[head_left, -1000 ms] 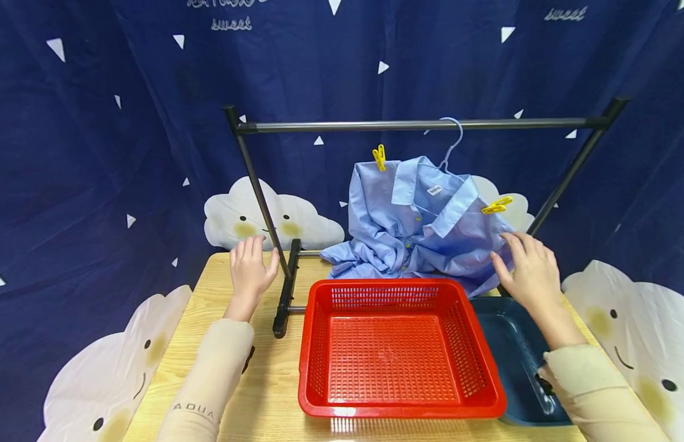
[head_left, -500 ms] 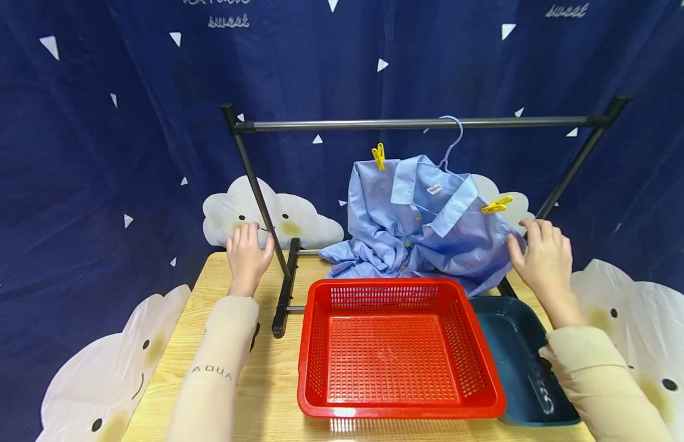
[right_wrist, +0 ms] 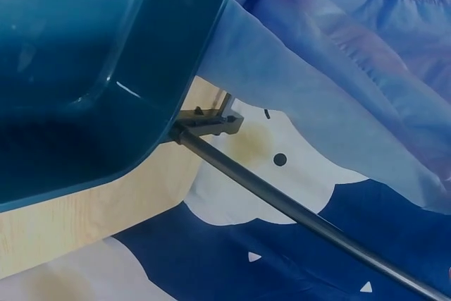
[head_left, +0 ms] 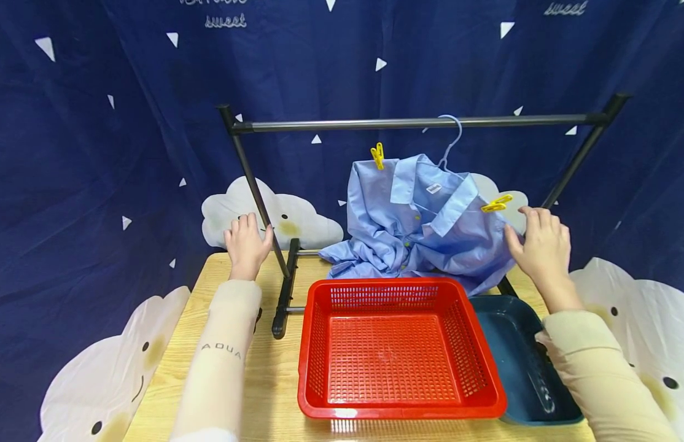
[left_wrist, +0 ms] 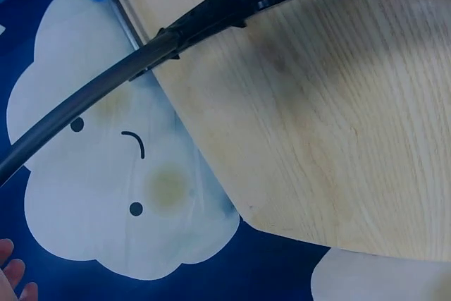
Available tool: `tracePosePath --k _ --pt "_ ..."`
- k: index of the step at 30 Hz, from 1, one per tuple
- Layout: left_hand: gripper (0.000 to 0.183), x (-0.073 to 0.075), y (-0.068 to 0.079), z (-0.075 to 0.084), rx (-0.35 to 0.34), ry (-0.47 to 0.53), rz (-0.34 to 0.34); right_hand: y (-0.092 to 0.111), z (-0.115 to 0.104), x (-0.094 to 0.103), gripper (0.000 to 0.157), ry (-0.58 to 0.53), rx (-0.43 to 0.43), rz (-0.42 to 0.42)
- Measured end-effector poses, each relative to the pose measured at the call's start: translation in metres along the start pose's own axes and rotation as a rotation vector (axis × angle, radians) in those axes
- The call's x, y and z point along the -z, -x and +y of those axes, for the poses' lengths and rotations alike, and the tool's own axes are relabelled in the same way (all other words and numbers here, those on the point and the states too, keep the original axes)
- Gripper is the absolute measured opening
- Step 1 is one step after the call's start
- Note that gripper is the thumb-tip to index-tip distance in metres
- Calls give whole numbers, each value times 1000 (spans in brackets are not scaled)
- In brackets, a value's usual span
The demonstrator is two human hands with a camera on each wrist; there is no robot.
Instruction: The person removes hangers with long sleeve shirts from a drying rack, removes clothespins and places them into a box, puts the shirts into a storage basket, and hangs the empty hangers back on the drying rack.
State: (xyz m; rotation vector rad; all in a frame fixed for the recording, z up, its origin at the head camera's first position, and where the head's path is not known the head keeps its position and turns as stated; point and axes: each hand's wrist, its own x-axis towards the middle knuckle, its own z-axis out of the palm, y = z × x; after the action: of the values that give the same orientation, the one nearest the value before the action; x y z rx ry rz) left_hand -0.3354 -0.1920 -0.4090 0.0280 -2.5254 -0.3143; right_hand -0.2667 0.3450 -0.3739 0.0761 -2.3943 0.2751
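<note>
A light blue button-up shirt (head_left: 375, 209) hangs on a blue hanger (head_left: 457, 132) from a black garment rack (head_left: 353, 126). Yellow clothespins sit at its shoulders, one on the left (head_left: 377, 156) and one on the right (head_left: 497, 204). My left hand (head_left: 247, 245) is raised beside the rack's left post, thumb spread from the fingers and holding nothing. Its fingertips (left_wrist: 13, 271) show at the lower left corner of the left wrist view. Beside the shirt's right edge, my right hand (head_left: 543, 252) has thumb and fingers apart and overlaps the right post. The shirt's lower part lies bunched behind the basket.
A red plastic basket (head_left: 400, 410) stands at the front of the wooden table (head_left: 275, 380). Right of it sits a dark teal tray (head_left: 519, 350), partly under the basket's rim. Behind the rack hangs a navy curtain (head_left: 320, 61) with white triangles and clouds.
Both hands have risen and moved farther forward. The right hand has shifted right, from over the shirt's edge to beside the right post. The shirt and basket stay put.
</note>
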Motion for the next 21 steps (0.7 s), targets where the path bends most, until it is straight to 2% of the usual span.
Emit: tracePosePath --k 5,13,21 --pt "45 1 -6 3 23 -6 -34 -3 0 -1 44 4 7 -31" --pt "53 0 -11 11 87 -9 -108 -8 3 0 45 36 -5 -141" --pt "52 -1 -13 11 132 -11 -126 -9 2 -3 41 50 20 -214"
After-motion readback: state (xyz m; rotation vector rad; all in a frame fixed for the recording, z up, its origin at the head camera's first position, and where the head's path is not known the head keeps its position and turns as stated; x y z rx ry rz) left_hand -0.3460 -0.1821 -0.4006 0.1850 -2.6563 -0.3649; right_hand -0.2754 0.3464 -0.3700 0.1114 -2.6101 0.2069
